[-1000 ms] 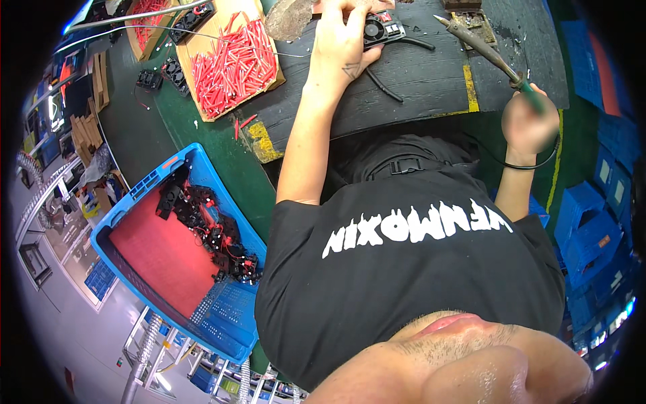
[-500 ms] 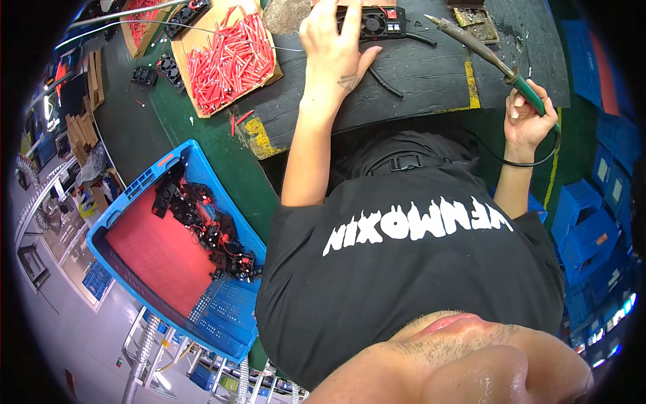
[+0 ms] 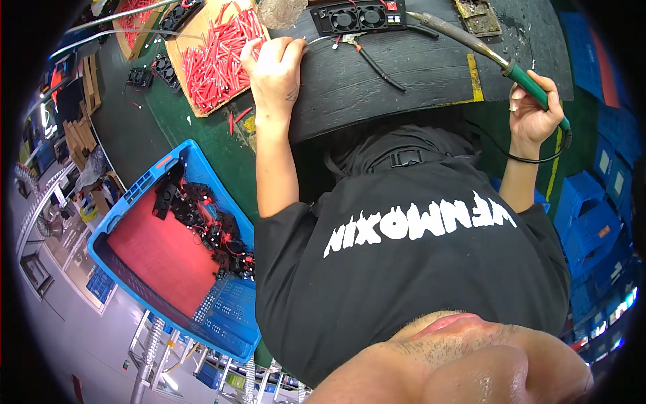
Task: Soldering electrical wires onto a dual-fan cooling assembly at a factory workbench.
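My left hand point(image 3: 277, 71) is closed, fingers curled, over the right edge of a cardboard tray of red tubes point(image 3: 217, 64). A thin silver solder wire point(image 3: 161, 31) runs in from the left to its fingers, and a short end shows beyond them. My right hand point(image 3: 535, 111) grips the green handle of a soldering iron point(image 3: 468, 42), which points up and left. The iron's tip is close to the right end of a black twin-fan unit point(image 3: 358, 20) with a red switch; contact cannot be told. A black cable point(image 3: 380, 69) with a bare orange end lies below the unit.
A dirty metal tray point(image 3: 479, 19) sits at the back right of the black board. Loose fans point(image 3: 165, 71) lie on the green table at left. Below them is a blue crate point(image 3: 111, 252) holding tangled black fans. Blue bins point(image 3: 584, 219) stand at right.
My left hand has left the fan unit and moved left to the tray of red tubes. The iron has shifted slightly, bringing its tip closer to the unit.
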`<act>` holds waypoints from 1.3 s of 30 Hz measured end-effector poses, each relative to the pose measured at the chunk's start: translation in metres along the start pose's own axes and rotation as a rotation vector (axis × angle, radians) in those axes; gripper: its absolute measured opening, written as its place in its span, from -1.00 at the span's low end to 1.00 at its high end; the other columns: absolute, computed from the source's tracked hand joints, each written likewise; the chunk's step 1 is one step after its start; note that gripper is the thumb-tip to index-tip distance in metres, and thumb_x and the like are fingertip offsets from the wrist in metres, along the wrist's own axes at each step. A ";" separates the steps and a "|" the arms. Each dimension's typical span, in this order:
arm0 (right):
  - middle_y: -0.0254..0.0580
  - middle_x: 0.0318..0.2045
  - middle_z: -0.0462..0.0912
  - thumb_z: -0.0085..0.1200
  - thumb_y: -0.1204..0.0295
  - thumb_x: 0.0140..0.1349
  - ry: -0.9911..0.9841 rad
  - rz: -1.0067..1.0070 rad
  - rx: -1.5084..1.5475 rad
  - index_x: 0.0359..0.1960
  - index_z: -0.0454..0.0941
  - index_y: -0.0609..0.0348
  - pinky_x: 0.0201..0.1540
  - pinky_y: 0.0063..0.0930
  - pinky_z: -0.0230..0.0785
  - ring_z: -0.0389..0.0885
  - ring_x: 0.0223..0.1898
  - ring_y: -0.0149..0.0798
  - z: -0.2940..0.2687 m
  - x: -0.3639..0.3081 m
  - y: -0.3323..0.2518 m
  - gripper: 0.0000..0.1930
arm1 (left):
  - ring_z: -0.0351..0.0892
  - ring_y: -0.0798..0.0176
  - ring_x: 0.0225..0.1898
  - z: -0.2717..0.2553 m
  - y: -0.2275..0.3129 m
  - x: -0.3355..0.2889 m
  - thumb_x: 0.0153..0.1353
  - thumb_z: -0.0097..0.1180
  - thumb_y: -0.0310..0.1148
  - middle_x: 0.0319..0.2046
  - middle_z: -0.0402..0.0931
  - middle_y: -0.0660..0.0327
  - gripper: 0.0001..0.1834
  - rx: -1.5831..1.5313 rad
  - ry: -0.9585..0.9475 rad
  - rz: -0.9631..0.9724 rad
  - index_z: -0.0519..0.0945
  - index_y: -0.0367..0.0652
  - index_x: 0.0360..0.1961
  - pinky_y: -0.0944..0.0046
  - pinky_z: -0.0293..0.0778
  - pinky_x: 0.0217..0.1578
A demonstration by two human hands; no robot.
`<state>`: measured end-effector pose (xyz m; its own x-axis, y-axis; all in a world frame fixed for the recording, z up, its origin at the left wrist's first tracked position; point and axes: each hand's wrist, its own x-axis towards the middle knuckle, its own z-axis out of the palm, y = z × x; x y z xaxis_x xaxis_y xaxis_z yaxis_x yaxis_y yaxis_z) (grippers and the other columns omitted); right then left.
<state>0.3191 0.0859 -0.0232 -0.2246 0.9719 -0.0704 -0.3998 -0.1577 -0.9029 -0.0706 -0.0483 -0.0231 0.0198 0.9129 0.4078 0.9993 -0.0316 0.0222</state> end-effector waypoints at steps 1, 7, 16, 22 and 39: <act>0.02 -0.60 0.54 -0.31 0.14 0.29 -0.012 -0.002 0.003 -0.14 0.52 0.40 -0.65 -0.59 0.24 0.40 -0.68 -0.27 -0.001 0.000 0.000 -0.49 | 0.52 0.22 -0.21 -0.002 -0.003 0.001 0.00 0.25 -0.36 -0.39 0.53 0.32 -0.86 -0.035 0.021 0.011 0.62 -0.05 -0.36 0.13 0.24 -0.01; 0.03 -0.58 0.54 -0.31 0.13 0.29 -0.048 0.002 0.071 -0.13 0.52 0.40 -0.63 -0.58 0.26 0.40 -0.66 -0.27 -0.009 -0.001 0.003 -0.48 | 0.48 0.14 -0.49 -0.029 0.004 -0.003 -0.01 0.26 -0.46 -0.49 0.45 0.24 -0.80 -0.118 -0.046 -0.044 0.65 -0.09 -0.28 0.21 0.40 -0.42; 0.03 -0.58 0.55 -0.34 0.13 0.29 -0.070 -0.015 -0.035 -0.12 0.51 0.41 -0.64 -0.59 0.26 0.42 -0.66 -0.27 0.002 0.004 0.001 -0.47 | 0.41 0.28 -0.53 -0.010 0.055 0.022 0.01 0.22 -0.41 -0.46 0.47 0.33 -0.77 -0.213 0.182 -0.029 0.67 -0.03 -0.24 0.30 0.30 -0.46; 0.01 -0.58 0.56 -0.31 0.12 0.26 -0.011 -0.042 -0.189 -0.15 0.52 0.42 -0.66 -0.63 0.25 0.46 -0.67 -0.30 0.014 -0.002 -0.006 -0.46 | 0.41 0.32 -0.51 0.003 0.054 0.041 -0.03 0.19 -0.43 -0.52 0.40 0.35 -0.82 -0.245 0.241 0.054 0.66 -0.07 -0.32 0.30 0.28 -0.44; 0.00 -0.58 0.56 -0.27 0.14 0.23 -0.006 -0.057 -0.302 -0.18 0.52 0.45 -0.65 -0.65 0.24 0.47 -0.67 -0.33 0.027 -0.005 0.001 -0.47 | 0.33 0.20 -0.52 -0.029 0.073 0.060 0.00 0.05 -0.44 -0.55 0.27 0.23 -0.74 -0.052 0.029 0.091 0.63 -0.18 -0.24 0.24 0.29 -0.46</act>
<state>0.2955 0.0764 -0.0126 -0.2145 0.9766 -0.0143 -0.1302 -0.0431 -0.9906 0.0028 -0.0075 0.0292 0.1087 0.8930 0.4367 0.9903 -0.1357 0.0311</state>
